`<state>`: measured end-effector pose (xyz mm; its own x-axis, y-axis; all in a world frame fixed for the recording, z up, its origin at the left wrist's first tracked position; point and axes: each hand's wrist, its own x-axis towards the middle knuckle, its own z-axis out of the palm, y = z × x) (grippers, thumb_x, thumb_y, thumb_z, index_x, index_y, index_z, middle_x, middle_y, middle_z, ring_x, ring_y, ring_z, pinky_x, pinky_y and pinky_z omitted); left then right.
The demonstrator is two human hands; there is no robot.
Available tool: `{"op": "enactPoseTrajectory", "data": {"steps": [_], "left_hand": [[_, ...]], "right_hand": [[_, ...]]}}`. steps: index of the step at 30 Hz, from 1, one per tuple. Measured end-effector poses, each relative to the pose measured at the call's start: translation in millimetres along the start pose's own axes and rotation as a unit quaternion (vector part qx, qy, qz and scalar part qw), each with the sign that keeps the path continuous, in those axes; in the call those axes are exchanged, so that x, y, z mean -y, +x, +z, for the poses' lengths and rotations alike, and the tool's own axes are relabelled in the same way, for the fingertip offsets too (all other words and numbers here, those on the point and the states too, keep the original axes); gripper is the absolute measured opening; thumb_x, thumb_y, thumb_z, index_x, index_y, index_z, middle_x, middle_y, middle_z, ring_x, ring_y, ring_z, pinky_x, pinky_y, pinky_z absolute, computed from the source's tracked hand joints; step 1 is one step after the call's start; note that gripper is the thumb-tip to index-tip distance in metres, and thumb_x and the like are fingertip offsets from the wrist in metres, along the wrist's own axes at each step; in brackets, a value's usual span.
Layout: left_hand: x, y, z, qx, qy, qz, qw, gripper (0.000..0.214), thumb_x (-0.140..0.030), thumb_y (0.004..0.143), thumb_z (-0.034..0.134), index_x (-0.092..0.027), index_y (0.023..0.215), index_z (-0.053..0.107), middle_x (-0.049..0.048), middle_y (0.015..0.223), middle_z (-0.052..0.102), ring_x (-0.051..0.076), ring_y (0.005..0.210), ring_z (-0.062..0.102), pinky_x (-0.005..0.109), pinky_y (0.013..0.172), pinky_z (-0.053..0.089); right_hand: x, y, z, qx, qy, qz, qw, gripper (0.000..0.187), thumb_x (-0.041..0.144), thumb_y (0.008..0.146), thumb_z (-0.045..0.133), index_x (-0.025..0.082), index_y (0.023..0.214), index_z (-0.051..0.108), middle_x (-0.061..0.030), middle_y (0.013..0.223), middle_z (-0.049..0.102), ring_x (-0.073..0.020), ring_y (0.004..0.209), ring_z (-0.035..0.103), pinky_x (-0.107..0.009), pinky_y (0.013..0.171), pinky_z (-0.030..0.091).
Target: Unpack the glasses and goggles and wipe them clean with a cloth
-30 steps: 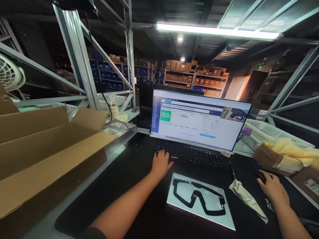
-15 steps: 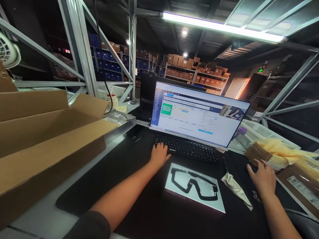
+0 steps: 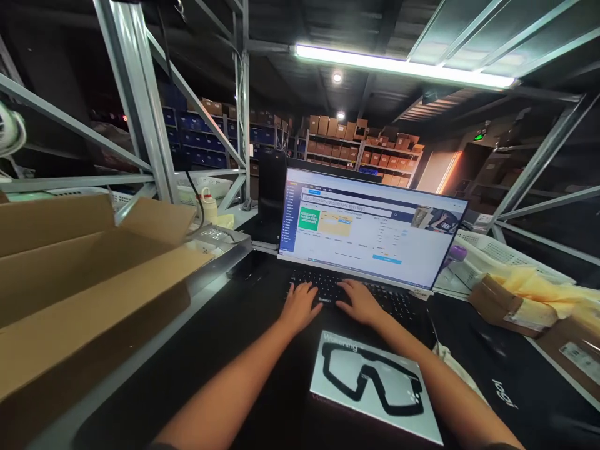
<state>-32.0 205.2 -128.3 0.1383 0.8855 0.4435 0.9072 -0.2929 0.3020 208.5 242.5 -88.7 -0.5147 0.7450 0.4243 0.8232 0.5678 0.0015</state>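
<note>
Now that the right hand is joining the left hand on the keyboard from 3 o'clock, both hands are typing, fingers spread, holding nothing.

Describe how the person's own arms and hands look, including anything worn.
The left hand and right hand are bare: no gloves, rings or watch visible. The left forearm and right forearm are uncovered; a sliver of dark sleeve seems to show at the bottom edge.
</note>
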Motion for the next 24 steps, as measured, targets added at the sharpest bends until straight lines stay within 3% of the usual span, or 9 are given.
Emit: {"op": "enactPoseTrajectory", "data": {"steps": [4, 8, 13, 19, 24], "left_hand": [[5.8, 6.6, 5.1, -0.034, 0.008, -0.06, 0.998, 0.045, -0.035, 0.091, 0.065, -0.013, 0.13, 0.059, 0.0189, 0.137, 0.06, 0.033, 0.131, 0.054, 0.051, 0.116, 0.039], [12.4, 6.7, 8.0, -0.045, 0.009, -0.111, 0.993, 0.044, -0.035, 0.091, 0.062, -0.01, 0.128, 0.059, 0.0211, 0.138, 0.056, 0.035, 0.131, 0.052, 0.05, 0.113, 0.041], [10.5, 0.3, 7.5, -0.03, 0.0, -0.105, 0.994, 0.035, -0.033, 0.093, 0.06, -0.015, 0.123, 0.062, 0.0165, 0.139, 0.056, 0.032, 0.133, 0.049, 0.048, 0.118, 0.034], [5.4, -0.6, 5.9, -0.029, -0.006, -0.091, 0.995, 0.036, -0.033, 0.091, 0.063, -0.014, 0.122, 0.062, 0.0178, 0.138, 0.057, 0.032, 0.134, 0.049, 0.053, 0.12, 0.03], [7.9, 1.7, 7.7, -0.045, -0.006, -0.085, 0.995, 0.034, -0.031, 0.088, 0.066, -0.017, 0.119, 0.063, 0.0164, 0.134, 0.06, 0.032, 0.13, 0.053, 0.054, 0.117, 0.034]], "right_hand": [[22.6, 13.5, 26.0, -0.004, 0.001, 0.0, 1.0, 0.043, 0.041, 0.098, 0.061, 0.018, 0.134, 0.057, -0.0131, 0.138, 0.057, -0.0282, 0.122, 0.058, -0.051, 0.102, 0.05], [26.8, 3.2, 34.9, 0.001, 0.006, 0.018, 1.0, 0.047, 0.039, 0.099, 0.056, 0.011, 0.136, 0.058, -0.0203, 0.137, 0.058, -0.0325, 0.127, 0.054, -0.049, 0.108, 0.044], [21.0, -4.3, 31.5, 0.019, 0.018, 0.012, 1.0, 0.038, 0.033, 0.1, 0.053, 0.014, 0.132, 0.062, -0.0166, 0.133, 0.061, -0.0302, 0.123, 0.055, -0.045, 0.105, 0.045], [22.0, -4.9, 30.9, 0.008, 0.025, 0.0, 1.0, 0.034, 0.029, 0.099, 0.053, 0.016, 0.128, 0.065, -0.0145, 0.131, 0.062, -0.0279, 0.12, 0.056, -0.042, 0.104, 0.046], [28.0, 14.3, 35.3, 0.002, 0.027, -0.001, 1.0, 0.033, 0.029, 0.099, 0.055, 0.018, 0.127, 0.065, -0.0126, 0.13, 0.062, -0.0253, 0.119, 0.057, -0.038, 0.101, 0.048]]}}
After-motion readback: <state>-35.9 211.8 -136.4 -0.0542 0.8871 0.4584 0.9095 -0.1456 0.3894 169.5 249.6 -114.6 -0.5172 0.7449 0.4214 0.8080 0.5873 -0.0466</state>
